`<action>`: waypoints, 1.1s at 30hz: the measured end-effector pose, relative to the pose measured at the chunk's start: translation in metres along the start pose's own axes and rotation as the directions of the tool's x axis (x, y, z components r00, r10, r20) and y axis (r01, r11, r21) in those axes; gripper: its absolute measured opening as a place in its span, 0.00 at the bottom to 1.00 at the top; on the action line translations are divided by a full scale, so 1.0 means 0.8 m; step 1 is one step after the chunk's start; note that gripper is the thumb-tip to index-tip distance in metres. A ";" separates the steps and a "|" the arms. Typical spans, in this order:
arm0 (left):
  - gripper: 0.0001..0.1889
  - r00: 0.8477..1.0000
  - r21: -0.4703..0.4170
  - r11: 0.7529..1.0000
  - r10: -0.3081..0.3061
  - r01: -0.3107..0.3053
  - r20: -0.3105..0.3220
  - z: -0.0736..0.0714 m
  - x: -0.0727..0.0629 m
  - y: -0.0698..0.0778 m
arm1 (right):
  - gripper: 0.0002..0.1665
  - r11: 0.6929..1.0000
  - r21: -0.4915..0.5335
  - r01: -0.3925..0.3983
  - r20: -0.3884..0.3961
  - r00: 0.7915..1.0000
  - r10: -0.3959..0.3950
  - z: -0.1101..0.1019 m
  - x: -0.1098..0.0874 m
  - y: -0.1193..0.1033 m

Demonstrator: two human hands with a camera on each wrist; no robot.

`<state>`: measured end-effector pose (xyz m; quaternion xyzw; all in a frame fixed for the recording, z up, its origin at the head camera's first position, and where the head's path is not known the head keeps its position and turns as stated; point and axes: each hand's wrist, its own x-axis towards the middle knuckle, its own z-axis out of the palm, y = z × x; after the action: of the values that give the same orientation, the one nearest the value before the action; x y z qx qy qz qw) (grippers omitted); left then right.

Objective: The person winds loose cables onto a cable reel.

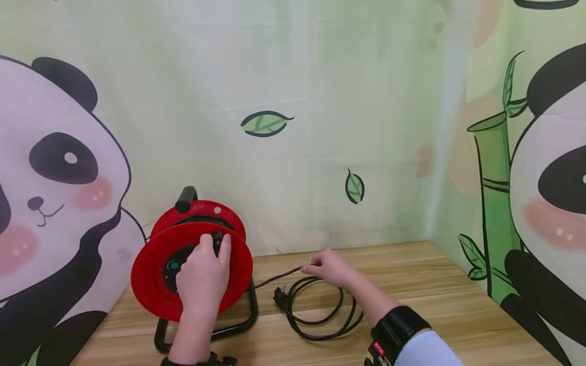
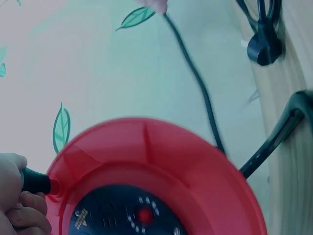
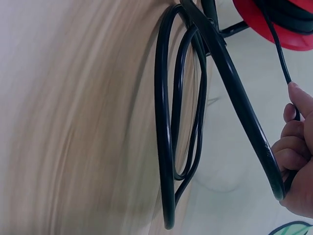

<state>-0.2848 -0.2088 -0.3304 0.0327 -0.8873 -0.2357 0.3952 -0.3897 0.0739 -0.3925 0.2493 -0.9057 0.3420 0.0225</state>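
A cable reel with red flanges (image 1: 146,277) stands on the left of the table, its black hub panel partly hidden by my left hand (image 1: 203,279). That hand grips the black crank knob (image 2: 35,181) near the flange's edge. From the reel a black cable (image 1: 276,277) runs right to my right hand (image 1: 333,268), which pinches it between thumb and finger, over the table. In the right wrist view, cable also passes through the curled fingers (image 3: 292,144). Below that hand, the rest of the cable lies in loose loops beside its black plug (image 1: 280,299).
The reel rests on a black tubular stand (image 1: 254,305) and has a black carrying handle (image 1: 185,200) on top. Behind the wooden table (image 1: 393,259) hangs a curtain (image 1: 320,152) printed with pandas, leaves and bamboo.
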 end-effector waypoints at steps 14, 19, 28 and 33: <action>0.22 0.974 0.041 0.999 -0.013 0.003 0.226 0.024 -0.010 0.016 | 0.25 0.997 -0.009 0.072 0.071 0.995 -0.071 0.033 0.013 -0.032; 0.21 0.952 0.070 0.998 -0.026 0.004 0.305 0.030 -0.011 0.015 | 0.23 0.996 -0.017 0.082 0.087 0.993 -0.080 0.044 0.017 -0.042; 0.24 0.862 0.126 0.992 -0.090 0.031 0.498 0.036 -0.016 0.006 | 0.20 0.989 -0.046 0.138 0.140 0.982 -0.130 0.063 0.028 -0.069; 0.24 0.828 0.157 0.987 -0.105 0.021 0.551 0.041 -0.015 -0.008 | 0.19 0.976 -0.084 0.199 0.164 0.969 -0.183 0.073 0.031 -0.079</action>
<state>-0.3010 -0.1984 -0.3605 0.0204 -0.9769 -0.1832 0.1081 -0.3742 -0.0147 -0.3935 0.3598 -0.8925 0.2721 -0.0026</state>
